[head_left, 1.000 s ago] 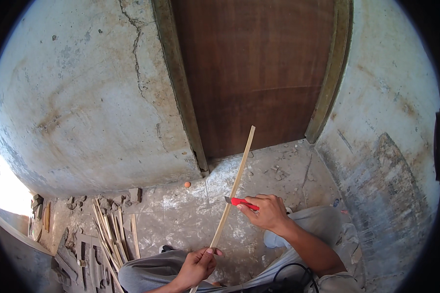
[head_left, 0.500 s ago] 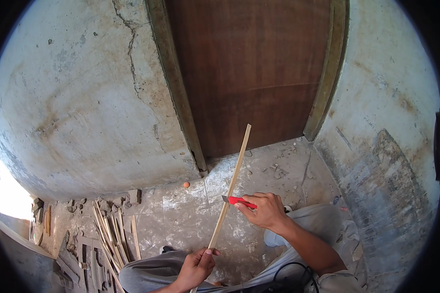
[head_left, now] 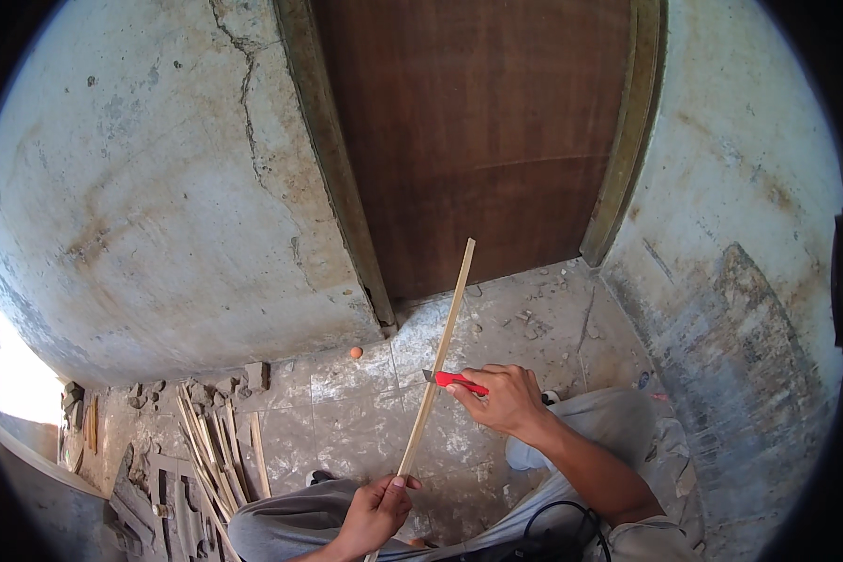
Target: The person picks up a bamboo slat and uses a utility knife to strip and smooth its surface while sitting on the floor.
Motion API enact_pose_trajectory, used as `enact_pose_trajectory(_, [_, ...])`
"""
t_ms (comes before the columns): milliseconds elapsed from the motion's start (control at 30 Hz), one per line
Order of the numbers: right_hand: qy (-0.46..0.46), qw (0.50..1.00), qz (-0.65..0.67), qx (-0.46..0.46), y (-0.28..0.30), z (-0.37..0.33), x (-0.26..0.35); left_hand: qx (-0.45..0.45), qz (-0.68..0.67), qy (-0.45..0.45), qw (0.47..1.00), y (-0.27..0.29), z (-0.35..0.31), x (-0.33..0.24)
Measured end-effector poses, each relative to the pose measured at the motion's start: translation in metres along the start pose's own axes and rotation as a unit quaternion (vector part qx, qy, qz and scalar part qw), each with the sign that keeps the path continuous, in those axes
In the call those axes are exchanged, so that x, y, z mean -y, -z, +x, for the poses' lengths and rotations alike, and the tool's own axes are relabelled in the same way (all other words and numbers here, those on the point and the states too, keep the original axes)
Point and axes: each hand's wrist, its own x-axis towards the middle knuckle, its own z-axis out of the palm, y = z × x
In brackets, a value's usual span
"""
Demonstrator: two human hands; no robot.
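Note:
A long pale wooden strip (head_left: 448,330) slants up and away from my lap toward the door. My left hand (head_left: 377,510) is closed round its lower part. In my right hand (head_left: 506,401) is a red utility knife (head_left: 459,381), gripped with the fingers wrapped about its handle. The knife's short dark blade lies across the strip near its middle, seemingly touching it. The strip's far end stands free above the floor.
Several similar wooden strips (head_left: 217,450) lie in a pile left of my knee. Broken stones (head_left: 257,377) and a small orange ball (head_left: 356,353) sit along the cracked wall (head_left: 169,206). A brown door (head_left: 478,140) stands ahead, and a stained wall (head_left: 731,281) rises on the right.
The strip's far end has shifted slightly left. My right hand and the knife have moved a little left and up with it; my left hand keeps its hold.

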Motion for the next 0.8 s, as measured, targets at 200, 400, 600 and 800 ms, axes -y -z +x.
enact_pose_trajectory(200, [0.002, 1.000, -0.008, -0.004, -0.001, 0.001, -0.004, -0.004, 0.033, -0.024, 0.999, -0.001, -0.001, -0.002])
enact_pose_trajectory(400, [0.007, 1.000, 0.002, -0.011, -0.003, 0.003, -0.008, 0.001, 0.026, -0.046, 0.999, -0.001, -0.001, -0.001])
enact_pose_trajectory(600, [-0.004, 1.000, -0.004, -0.014, -0.005, 0.006, -0.011, -0.010, 0.032, -0.015, 0.999, -0.001, -0.003, 0.000])
enact_pose_trajectory(800, [-0.142, 0.988, -0.039, -0.054, 0.028, 0.024, -0.049, 0.027, 0.044, 0.005, 0.999, -0.002, -0.007, 0.020])
